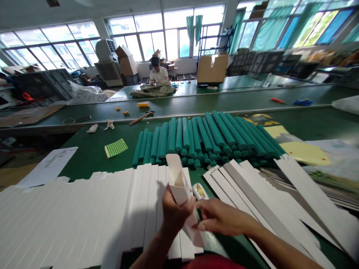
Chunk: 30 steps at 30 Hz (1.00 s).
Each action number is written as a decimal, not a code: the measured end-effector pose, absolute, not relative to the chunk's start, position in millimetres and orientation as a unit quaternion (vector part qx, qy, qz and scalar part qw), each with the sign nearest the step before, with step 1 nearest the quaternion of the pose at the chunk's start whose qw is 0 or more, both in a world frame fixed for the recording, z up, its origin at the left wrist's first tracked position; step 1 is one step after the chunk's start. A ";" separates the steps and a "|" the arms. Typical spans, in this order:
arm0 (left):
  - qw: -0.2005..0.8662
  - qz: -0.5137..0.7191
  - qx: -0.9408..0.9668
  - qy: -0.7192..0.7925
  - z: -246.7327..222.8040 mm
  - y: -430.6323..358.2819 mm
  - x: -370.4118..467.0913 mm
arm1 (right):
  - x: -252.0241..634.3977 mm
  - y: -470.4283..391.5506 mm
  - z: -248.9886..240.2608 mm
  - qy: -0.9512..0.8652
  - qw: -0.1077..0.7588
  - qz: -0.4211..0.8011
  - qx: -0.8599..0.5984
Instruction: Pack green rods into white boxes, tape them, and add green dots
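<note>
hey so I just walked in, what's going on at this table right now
A person's left hand grips a long white box with its far-end flap open, while the right hand is at the box's near end. More white boxes lie side by side to the left, and flat white cartons fan out to the right. Green ribbed rods are piled behind. Across the way, a co-worker sits at olive cloth.

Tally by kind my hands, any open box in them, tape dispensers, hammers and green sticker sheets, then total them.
Left hand and right hand: 2
Open white box: 1
Tape dispenser: 1
Hammer: 1
Green sticker sheet: 1
Total: 6
</note>
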<state>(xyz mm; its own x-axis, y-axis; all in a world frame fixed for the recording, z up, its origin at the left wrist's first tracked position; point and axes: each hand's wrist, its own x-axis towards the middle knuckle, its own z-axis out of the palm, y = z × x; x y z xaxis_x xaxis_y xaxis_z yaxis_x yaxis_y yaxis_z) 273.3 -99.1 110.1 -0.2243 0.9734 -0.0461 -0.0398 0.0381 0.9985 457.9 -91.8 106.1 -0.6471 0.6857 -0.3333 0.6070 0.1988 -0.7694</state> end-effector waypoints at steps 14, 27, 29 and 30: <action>0.365 0.573 0.419 0.603 106.6 -90.0 294.5 | 493.9 48.2 74.0 -0.725 0.227 0.068 -0.646; 0.343 0.608 0.424 0.577 100.2 -93.5 283.3 | 428.6 152.8 87.3 -0.829 0.081 0.102 -0.544; 0.355 0.621 0.407 0.569 101.1 -91.8 281.4 | 427.2 151.7 90.8 -0.834 0.092 0.097 -0.535; 0.371 0.617 0.408 0.561 102.3 -91.0 280.6 | 425.0 150.4 93.9 -0.835 0.098 0.093 -0.533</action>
